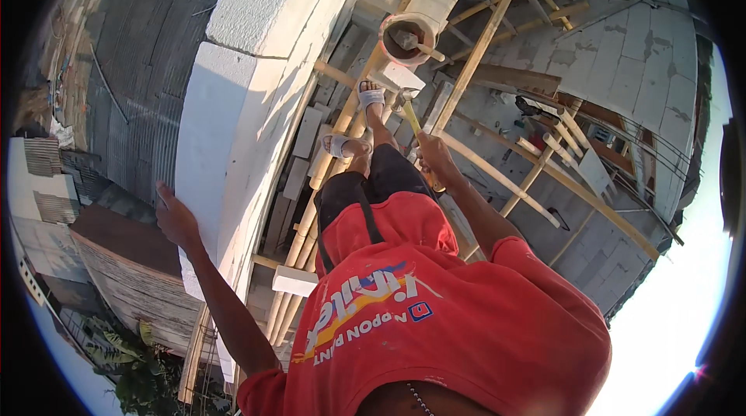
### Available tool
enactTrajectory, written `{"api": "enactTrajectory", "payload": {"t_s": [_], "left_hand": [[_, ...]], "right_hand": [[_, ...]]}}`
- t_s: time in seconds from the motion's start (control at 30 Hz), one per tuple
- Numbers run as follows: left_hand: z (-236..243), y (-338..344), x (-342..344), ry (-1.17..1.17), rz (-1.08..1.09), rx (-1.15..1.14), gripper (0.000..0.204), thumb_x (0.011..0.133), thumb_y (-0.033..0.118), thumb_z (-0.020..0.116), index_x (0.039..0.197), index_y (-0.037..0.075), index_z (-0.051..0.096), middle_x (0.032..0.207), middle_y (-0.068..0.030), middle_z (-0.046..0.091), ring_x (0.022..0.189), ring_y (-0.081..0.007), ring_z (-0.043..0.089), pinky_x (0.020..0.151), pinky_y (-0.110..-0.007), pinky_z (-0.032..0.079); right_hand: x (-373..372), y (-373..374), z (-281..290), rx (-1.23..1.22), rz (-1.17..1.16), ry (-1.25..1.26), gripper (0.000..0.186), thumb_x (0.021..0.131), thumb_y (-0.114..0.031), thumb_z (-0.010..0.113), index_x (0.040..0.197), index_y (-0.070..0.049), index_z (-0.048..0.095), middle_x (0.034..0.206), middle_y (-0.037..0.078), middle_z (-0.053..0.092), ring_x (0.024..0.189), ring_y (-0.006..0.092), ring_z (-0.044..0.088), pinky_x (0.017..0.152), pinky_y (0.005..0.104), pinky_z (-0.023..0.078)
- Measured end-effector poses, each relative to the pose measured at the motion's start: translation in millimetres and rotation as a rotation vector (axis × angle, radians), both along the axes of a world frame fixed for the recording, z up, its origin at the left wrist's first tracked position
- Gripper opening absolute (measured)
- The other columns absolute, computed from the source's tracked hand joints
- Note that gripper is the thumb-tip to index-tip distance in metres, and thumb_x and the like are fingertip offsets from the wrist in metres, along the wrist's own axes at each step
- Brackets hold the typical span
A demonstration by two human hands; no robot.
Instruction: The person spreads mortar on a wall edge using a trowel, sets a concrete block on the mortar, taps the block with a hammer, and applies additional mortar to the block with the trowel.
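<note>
My right hand (437,161) is wrapped round the handle of a hammer (412,114). The hammer's metal head is up beside a small white block (402,79), near my right foot; whether they touch I cannot tell. At the outer left edge of a white block wall (210,121), my left hand (177,218) has its fingers stretched forward. A small pale spot shows at those fingers, too small to make out. Ahead of my feet stands a round bucket (386,37) with a trowel (420,47) in it.
I stand in sandals on bamboo poles (311,206) along the wall's inner side. A loose white block (295,281) lies on them. Bamboo scaffolding (489,35) crosses the right side above a lower floor (575,253). Corrugated roofing (132,97) lies below, beyond the wall.
</note>
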State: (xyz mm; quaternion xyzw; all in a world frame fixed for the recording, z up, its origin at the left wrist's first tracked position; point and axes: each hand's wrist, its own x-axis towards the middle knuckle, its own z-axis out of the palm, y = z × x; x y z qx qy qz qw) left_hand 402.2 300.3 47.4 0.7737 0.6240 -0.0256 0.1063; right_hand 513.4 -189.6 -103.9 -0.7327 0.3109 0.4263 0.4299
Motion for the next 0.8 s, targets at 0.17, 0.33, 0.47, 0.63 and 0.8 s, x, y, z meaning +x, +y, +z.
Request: {"api": "enactTrajectory", "payload": {"t_s": [0.17, 0.33, 0.47, 0.63, 0.8], "left_hand": [[-0.3, -10.9, 12.1, -0.13, -0.021, -0.046, 0.071, 0.103, 0.059, 0.03, 0.112, 0.002, 0.071, 0.112, -0.0171, 0.07, 0.103, -0.0347, 0.066, 0.092, -0.047, 0.049], [20.9, -19.0, 11.0, 0.035, -0.437, 0.469, 0.062, 0.108, 0.049, 0.028, 0.134, -0.001, 0.054, 0.136, -0.0197, 0.054, 0.121, -0.0307, 0.054, 0.104, -0.045, 0.044], [37.7, -160.9, 74.6, -0.568, -0.605, -0.038, 0.049, 0.108, 0.037, 0.028, 0.114, -0.003, 0.056, 0.107, -0.0185, 0.06, 0.103, -0.0316, 0.06, 0.093, -0.046, 0.05], [-172.4, -324.7, 113.3, -0.405, -0.097, -1.218, 0.038, 0.105, 0.031, 0.05, 0.122, -0.002, 0.058, 0.096, -0.0121, 0.066, 0.085, -0.0172, 0.065, 0.079, -0.031, 0.055], [-478.3, -374.3, 136.2, 0.003, -0.228, -1.21, 0.087, 0.09, 0.051, 0.069, 0.146, -0.008, 0.037, 0.121, -0.0178, 0.061, 0.099, -0.02, 0.064, 0.086, -0.031, 0.051]], "right_hand": [[13.9, -62.8, -173.4, -0.018, 0.686, -0.11, 0.043, 0.098, -0.039, 0.051, 0.098, 0.001, 0.066, 0.078, 0.018, 0.068, 0.069, 0.0314, 0.071, 0.059, 0.0441, 0.054], [18.9, -75.2, -203.5, -0.298, 0.325, -0.023, 0.044, 0.096, -0.042, 0.053, 0.105, -0.001, 0.068, 0.092, 0.024, 0.068, 0.087, 0.0381, 0.066, 0.079, 0.0489, 0.05], [-3.4, -87.9, -210.7, -0.331, 0.255, -0.067, 0.047, 0.098, -0.045, 0.051, 0.097, -0.001, 0.068, 0.078, 0.014, 0.066, 0.063, 0.025, 0.066, 0.06, 0.0419, 0.05], [-34.3, -94.9, -194.5, -0.093, -0.431, 0.178, 0.048, 0.099, -0.049, 0.051, 0.101, -0.004, 0.066, 0.065, 0.003, 0.052, 0.049, 0.0087, 0.05, 0.046, 0.0276, 0.041], [-48.1, -117.0, -197.1, -0.169, -0.585, 0.127, 0.044, 0.101, -0.047, 0.05, 0.097, -0.005, 0.064, 0.063, 0.001, 0.049, 0.047, 0.0085, 0.046, 0.043, 0.0267, 0.037]]}}
